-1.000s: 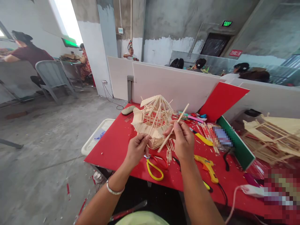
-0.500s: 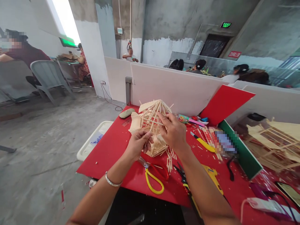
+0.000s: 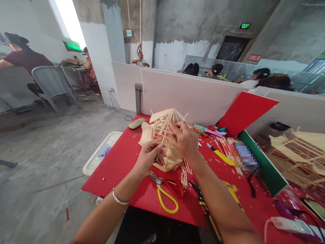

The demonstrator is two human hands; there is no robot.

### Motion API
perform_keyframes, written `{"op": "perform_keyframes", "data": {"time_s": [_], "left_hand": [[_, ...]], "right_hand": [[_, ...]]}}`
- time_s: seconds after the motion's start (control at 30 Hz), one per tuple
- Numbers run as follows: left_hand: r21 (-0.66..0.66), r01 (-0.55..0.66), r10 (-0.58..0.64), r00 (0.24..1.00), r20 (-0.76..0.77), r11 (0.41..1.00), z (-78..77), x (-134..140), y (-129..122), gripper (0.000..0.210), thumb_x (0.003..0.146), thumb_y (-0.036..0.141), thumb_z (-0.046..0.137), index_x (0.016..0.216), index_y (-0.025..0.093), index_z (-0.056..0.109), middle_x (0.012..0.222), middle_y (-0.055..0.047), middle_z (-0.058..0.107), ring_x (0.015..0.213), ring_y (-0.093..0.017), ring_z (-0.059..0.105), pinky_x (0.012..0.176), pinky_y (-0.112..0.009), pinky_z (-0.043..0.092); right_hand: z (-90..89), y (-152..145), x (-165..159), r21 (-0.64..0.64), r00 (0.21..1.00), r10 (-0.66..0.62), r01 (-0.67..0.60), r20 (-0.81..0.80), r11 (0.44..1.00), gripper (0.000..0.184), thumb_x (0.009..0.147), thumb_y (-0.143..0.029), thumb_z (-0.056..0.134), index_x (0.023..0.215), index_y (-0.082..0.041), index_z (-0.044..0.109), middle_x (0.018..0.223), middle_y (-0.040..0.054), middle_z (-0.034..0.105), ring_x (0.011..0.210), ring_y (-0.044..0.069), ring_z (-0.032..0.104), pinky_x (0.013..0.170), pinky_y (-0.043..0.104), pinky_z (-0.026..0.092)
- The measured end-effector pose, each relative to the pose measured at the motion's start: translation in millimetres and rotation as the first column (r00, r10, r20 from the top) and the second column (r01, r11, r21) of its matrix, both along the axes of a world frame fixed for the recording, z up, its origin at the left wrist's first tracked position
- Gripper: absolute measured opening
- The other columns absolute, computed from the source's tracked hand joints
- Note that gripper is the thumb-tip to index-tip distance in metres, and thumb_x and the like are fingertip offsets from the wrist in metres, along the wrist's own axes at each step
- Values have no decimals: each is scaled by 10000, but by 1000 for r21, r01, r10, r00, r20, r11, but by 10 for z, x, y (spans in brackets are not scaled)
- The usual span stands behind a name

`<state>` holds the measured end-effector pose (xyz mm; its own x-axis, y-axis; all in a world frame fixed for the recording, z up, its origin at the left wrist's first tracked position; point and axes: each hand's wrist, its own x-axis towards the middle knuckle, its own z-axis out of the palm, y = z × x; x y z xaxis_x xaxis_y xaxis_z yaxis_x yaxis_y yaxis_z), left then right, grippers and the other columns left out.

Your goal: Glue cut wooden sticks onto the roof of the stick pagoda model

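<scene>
A small pavilion-like model (image 3: 146, 133) of pale wooden sticks stands on the red table. It has a peaked frame of bare sticks and several ridged, slatted roof panels. In front of it my left hand (image 3: 149, 157) is closed, its thumb and fingers pinching the lower end of a thin wooden stick (image 3: 164, 139). My right hand (image 3: 185, 140) is at the model's right side, fingers bent around the stick's upper part near the roof frame. Its fingertips partly hide the contact. Below the hands lie scissors (image 3: 168, 200) with yellow and red handles.
Loose stick offcuts (image 3: 185, 173), black-jawed pliers (image 3: 198, 189), a yellow cutter knife (image 3: 223, 157) and a yellow glue gun (image 3: 231, 189) lie on the red tabletop (image 3: 114, 169). A green board (image 3: 264, 162) edges the right side; white partitions (image 3: 188, 95) stand behind. Other people sit farther off.
My right hand has shifted slightly left and down along the roof frame, its index finger stretched more. The left hand stays at the stick's lower end. The view has moved slightly.
</scene>
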<state>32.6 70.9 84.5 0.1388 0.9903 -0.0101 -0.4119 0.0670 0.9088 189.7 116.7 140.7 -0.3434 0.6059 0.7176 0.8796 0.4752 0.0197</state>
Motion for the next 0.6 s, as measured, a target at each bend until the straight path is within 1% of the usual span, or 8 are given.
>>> {"op": "perform_keyframes", "data": {"time_s": [0.13, 0.3, 0.43, 0.6], "left_hand": [[29, -31, 30, 999, 36, 999, 26, 10, 53, 358, 773, 449, 756, 902, 144, 620, 659, -9, 677, 417, -103, 583, 400, -208, 453], [33, -42, 39, 996, 84, 999, 107, 18, 130, 361, 734, 411, 796, 895, 135, 628, 656, -20, 677, 423, -98, 570, 401, -201, 433], [14, -48, 46, 992, 117, 999, 161, 5, 166, 368, 705, 376, 821, 892, 135, 617, 622, -14, 664, 407, -93, 545, 386, -192, 396], [-15, -79, 80, 985, 151, 997, 165, 5, 184, 355, 697, 342, 824, 886, 138, 604, 592, 8, 633, 368, -67, 480, 349, -181, 323]], "right_hand": [[-5, 1, -5, 2, 1000, -22, 22, 18, 1000, 479, 911, -221, 507, 1382, -298, 550, 1018, 47, 620, 780, 151, 542, 566, 286, 291], [-14, 6, -12, 8, 999, -33, 33, 31, 999, 468, 916, -229, 512, 1376, -301, 556, 1019, 42, 616, 790, 150, 539, 575, 291, 289], [-16, 5, -19, 15, 999, -39, 38, 28, 999, 458, 924, -233, 507, 1373, -312, 558, 1004, 41, 608, 796, 151, 537, 588, 292, 300], [-14, 5, -30, -1, 998, -49, 49, 36, 999, 491, 905, -214, 519, 1384, -317, 546, 978, 47, 596, 765, 151, 518, 573, 295, 288]]}}
